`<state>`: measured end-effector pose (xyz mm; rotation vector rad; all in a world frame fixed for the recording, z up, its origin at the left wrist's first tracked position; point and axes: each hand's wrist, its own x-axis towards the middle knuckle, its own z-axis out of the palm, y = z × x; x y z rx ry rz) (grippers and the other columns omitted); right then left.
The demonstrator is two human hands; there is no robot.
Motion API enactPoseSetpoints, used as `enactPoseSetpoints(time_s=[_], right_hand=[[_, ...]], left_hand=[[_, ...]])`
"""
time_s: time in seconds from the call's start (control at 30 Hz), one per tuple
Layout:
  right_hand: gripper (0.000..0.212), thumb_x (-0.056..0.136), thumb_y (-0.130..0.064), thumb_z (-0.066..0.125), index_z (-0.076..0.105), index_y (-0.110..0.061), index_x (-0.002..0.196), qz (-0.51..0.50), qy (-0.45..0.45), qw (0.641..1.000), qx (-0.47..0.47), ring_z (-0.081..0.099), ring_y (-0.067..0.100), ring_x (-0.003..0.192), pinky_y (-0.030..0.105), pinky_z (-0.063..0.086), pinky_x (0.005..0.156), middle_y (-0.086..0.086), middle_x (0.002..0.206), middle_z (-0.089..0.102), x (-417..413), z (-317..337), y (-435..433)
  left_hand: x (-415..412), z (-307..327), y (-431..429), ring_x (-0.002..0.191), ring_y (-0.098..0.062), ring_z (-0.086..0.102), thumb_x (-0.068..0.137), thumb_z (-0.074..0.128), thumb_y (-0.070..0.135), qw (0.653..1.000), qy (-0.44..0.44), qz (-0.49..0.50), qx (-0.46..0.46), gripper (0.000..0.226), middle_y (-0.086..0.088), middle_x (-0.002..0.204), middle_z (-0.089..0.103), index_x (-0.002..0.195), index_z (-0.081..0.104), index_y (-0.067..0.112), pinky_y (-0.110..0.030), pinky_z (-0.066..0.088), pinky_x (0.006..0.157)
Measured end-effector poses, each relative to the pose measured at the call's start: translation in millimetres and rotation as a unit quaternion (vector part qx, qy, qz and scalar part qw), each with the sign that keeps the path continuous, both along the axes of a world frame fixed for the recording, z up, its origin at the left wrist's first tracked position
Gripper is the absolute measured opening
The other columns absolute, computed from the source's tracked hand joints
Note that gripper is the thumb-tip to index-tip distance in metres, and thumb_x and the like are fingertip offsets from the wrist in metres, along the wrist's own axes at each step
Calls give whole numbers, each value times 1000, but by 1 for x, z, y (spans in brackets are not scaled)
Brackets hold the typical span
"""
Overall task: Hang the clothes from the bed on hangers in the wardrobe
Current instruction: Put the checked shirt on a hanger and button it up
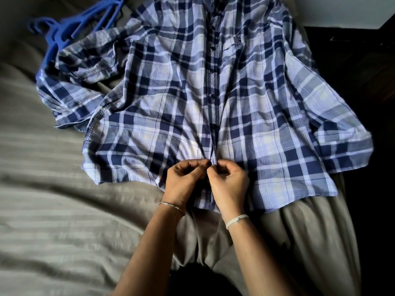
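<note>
A blue and white plaid shirt [181, 92] lies spread front-up on the bed, its button placket running down the middle. My left hand [183, 184] and my right hand [228, 184] meet at the bottom of the placket, near the hem. Both pinch the shirt's front edges between curled fingers and thumb. The button they work at is hidden between the fingertips. Blue plastic hangers [70, 28] lie at the far left, partly under the shirt's left sleeve.
The bed is covered by a grey striped sheet [53, 189]. A grey-brown garment or cover [299, 242] lies under the shirt's hem and hangs toward me. Dark floor and furniture [363, 71] border the bed on the right.
</note>
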<state>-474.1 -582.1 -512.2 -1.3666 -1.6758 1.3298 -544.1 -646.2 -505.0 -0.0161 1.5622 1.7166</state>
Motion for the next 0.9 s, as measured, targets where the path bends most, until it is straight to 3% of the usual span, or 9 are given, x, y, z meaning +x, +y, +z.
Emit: enactPoseSetpoints(time_s=[0.13,0.23,0.37,0.47,0.73,0.9], right_hand=[[27,71,-2,72,64,-24,85,16,-3,999,34,66,14,70,27,54,68,-5,80,69,3,-5,-2],[16,80,-3,69,68,-14,91,38,-4,995,95,66,20,74,37,56,72,1,86,71,9,-9,-4],[8,83,-8,65,69,-9,90,43,-6,984,172,63,21,75,42,55,70,3,86,68,11,-8,-6],[11,80,-5,63,70,-8,89,40,-15,978,203,62,23,72,46,54,66,4,84,66,8,-9,-9],[17,81,-6,66,75,-13,93,20,-23,972,235,58,21,59,32,51,60,0,80,63,9,-4,-16],[22,81,-9,61,75,-17,95,48,-79,956,278,57,14,72,22,41,63,2,86,64,7,-1,-14]], left_hand=[[2,1,2,78,-17,70,80,70,-3,1000,5,11,11,8,-11,81,74,82,73,4,-24,57,72],[2,2,2,69,-16,68,81,69,1,999,1,-6,34,7,-10,75,73,78,73,6,-24,56,64],[0,4,-1,66,-17,68,86,63,0,997,-52,-4,51,4,-12,75,71,86,67,-1,-25,57,61],[-5,3,-4,66,-20,66,79,68,10,995,-72,-19,61,15,-13,76,70,89,68,-1,-27,58,66],[-5,3,-2,61,-22,67,77,69,8,995,-80,-21,53,14,-17,74,70,86,69,-3,-31,58,64],[-6,2,-3,61,-17,66,86,62,2,995,-70,-21,62,9,-12,72,70,89,67,-4,-25,58,65]])
